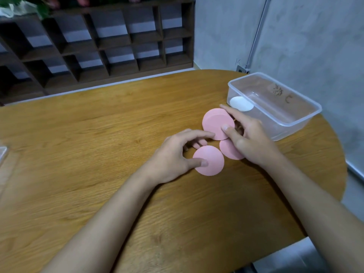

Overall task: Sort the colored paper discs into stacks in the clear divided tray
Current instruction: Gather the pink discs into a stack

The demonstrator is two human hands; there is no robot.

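Pink paper discs lie on the wooden table [98, 134]. My right hand [248, 138] pinches a small pile of pink discs [215, 123], thumb on top and fingers behind its far edge. Another pink disc [229, 151] lies partly under that hand. My left hand [173, 154] pinches a single pink disc [211, 163], thumb on top and fingers curled over its far edge. The clear divided tray [307, 117] stands at the right, with white discs [241, 103] in its near-left compartment.
The table's rounded right edge runs just beyond the tray. A dark wooden shelf unit [98, 40] stands behind the table against the wall. A clear plastic object [3, 152] shows at the left edge of the view.
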